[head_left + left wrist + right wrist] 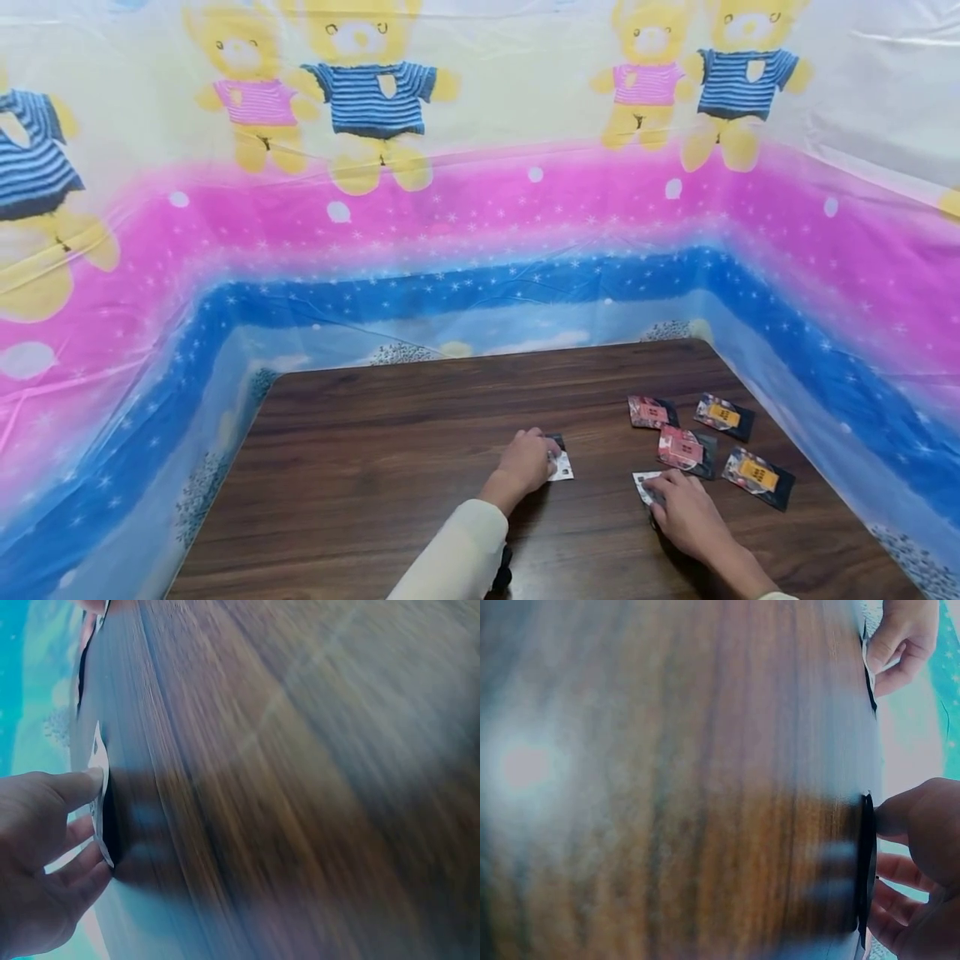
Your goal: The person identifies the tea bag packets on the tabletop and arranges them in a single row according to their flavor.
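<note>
My left hand (pixel 542 461) rests on the brown wooden table (pixel 375 467) and pinches a small white-faced packet (pixel 561 468) by its edges. In the left wrist view the thumb and fingers of that hand (pixel 91 825) hold the packet (pixel 100 796) edge-on, slightly off the wood. My right hand (pixel 662 493) grips a second packet (pixel 643 483) near the table's right side. The right wrist view shows its thumb and fingers (pixel 881 877) around a dark packet (pixel 866 862) seen edge-on, with the left hand (pixel 900 641) farther off.
Several small dark packets lie beyond my right hand: two with pink labels (pixel 651 412) (pixel 686 450) and two with orange labels (pixel 723 416) (pixel 757 477). A plastic sheet printed with teddy bears (pixel 375 100) walls in the table on three sides.
</note>
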{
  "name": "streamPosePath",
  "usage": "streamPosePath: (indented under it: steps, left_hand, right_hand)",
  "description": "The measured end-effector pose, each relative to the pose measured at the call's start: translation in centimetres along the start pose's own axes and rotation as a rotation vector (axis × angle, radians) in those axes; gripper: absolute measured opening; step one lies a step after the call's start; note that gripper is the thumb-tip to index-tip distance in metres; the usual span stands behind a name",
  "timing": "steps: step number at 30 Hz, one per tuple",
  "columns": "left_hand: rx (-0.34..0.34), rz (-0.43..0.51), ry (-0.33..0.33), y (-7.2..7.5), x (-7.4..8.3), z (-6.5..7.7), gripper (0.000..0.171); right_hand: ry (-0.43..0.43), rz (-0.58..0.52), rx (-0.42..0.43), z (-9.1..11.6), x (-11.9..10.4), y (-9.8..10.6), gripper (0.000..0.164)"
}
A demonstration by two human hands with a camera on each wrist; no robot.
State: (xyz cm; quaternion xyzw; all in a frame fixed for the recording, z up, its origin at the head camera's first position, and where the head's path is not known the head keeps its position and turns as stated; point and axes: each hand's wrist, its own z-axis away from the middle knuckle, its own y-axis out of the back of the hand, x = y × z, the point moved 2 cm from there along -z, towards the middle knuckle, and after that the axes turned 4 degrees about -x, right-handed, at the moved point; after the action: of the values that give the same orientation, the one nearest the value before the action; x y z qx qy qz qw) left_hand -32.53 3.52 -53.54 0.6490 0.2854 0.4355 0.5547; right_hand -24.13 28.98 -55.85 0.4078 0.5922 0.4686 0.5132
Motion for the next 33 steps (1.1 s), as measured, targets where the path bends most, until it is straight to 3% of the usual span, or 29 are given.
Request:
streamPosePath:
  steps: [8,15,23,33]
  left_hand:
    - [0.016,0.012,-0.007,0.6,-1.6,1.0,0.019]
    - [0.034,0.084,-0.021,0.7,-3.3,1.7,0.021]
    - [0.002,0.101,-0.016,1.2,-4.6,2.8,0.019]
    - [0.013,0.115,-0.035,1.7,-6.3,4.1,0.019]
  right_hand:
    - [0.010,0.004,0.003,0.0,0.1,0.1,0.027]
    - [0.047,0.002,0.052,0.1,0.4,-0.2,0.026]
    - [0.033,-0.019,0.006,0.0,0.4,-0.1,0.027]
    - [0.020,-0.084,-0.008,-0.1,0.8,0.0,0.030]
